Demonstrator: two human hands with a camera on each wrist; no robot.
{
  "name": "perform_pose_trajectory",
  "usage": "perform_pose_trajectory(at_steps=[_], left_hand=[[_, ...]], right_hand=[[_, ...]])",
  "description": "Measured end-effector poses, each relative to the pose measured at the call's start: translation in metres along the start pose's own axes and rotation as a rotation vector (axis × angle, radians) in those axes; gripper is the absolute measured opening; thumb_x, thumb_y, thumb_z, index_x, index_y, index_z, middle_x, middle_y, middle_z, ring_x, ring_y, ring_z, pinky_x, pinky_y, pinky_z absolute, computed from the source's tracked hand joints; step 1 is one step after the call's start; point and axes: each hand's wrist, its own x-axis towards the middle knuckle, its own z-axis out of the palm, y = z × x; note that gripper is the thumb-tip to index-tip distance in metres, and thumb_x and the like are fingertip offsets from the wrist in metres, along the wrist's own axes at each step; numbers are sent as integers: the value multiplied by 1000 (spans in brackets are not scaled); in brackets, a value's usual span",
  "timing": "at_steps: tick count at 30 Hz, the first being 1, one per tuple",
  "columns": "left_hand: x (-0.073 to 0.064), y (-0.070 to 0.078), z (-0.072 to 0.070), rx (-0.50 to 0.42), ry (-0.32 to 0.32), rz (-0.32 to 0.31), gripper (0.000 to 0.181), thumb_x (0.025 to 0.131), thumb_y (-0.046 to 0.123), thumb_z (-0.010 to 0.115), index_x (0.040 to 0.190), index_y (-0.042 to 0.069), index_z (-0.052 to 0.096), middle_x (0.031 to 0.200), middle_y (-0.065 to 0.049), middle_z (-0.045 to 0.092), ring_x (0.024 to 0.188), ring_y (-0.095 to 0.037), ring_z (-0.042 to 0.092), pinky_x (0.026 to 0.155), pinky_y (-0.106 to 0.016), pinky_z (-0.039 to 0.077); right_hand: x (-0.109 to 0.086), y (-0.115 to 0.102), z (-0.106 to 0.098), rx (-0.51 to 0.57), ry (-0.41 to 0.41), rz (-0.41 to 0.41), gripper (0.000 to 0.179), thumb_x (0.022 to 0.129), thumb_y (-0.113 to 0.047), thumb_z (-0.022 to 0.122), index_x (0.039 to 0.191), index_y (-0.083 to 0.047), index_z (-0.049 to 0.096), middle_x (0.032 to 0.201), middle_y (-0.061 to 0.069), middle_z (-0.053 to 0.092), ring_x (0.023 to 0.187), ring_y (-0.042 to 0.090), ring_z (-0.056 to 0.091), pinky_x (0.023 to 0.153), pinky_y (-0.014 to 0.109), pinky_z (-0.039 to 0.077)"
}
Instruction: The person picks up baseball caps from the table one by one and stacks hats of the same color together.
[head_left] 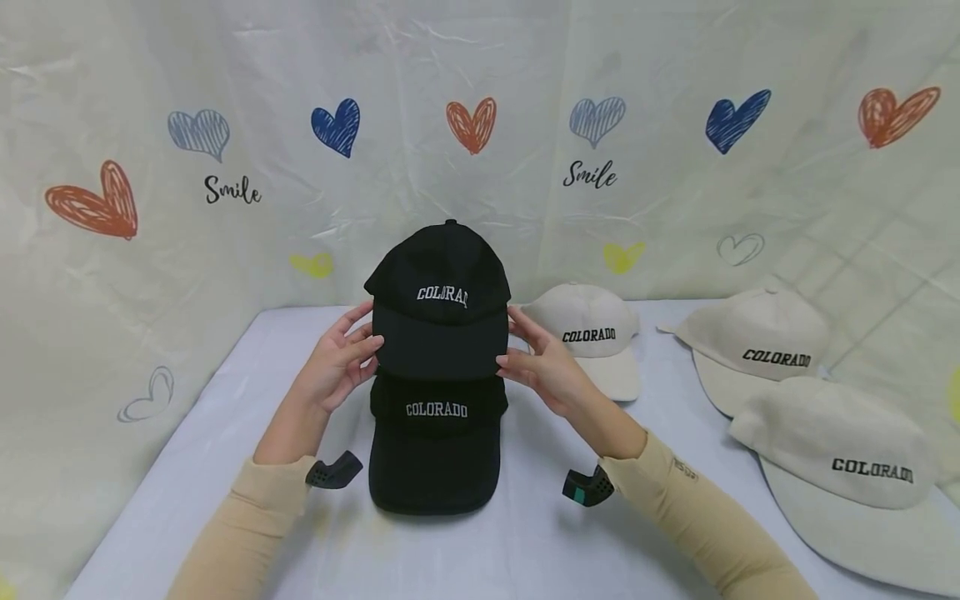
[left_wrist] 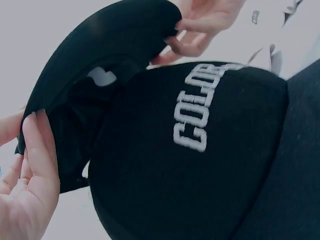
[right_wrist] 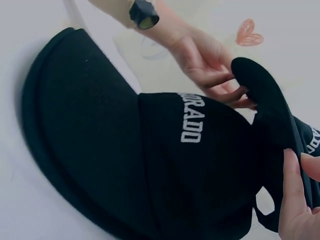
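Head view: upper black cap (head_left: pixel 441 343) held up, brim toward the person, above and behind the brim of the lower black cap (head_left: pixel 435 467), which rests on the white table (head_left: pixel 525 533). Left hand (head_left: pixel 341 358) pinches one side of the upper brim, thumb against fingers; right hand (head_left: pixel 546 358) pinches the opposite side likewise. Whether the two caps touch: cannot tell.

Judgement: the paired pinch suits a soft crown. Best practice is a level brim, both sides moved at one rate, lettering centred over the lower lettering, crown fabric unfolded. Risk: an uneven push could skew the lower cap or dent its crown.

Surroundings: three cream caps (head_left: pixel 581 312) to the right, one just beyond the right hand; heart-printed backdrop (head_left: pixel 532 217) behind.
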Motion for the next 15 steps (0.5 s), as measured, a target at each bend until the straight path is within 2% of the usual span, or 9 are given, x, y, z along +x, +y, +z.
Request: perform_pose_trajectory(at_steps=[7,15], left_hand=[[-1,-2,5,5,-16,-8,53,103,0,55,151,17,38,106,-1,61,85,-9,63,73,-19,53],[-1,-7,4,9,-4,-48,53,103,-3,53,151,15,38,106,0,61,83,-7,63,72,-17,53]], right_hand=[[-4,5,-6,-3,-7,23,79,99,11,51,165,-15,16,164,16,15,102,16,59,92,28,55],[-4,10,-8,52,-13,48,78,100,13,49,165,-12,15,162,18,14,94,10,61,89,27,56]])
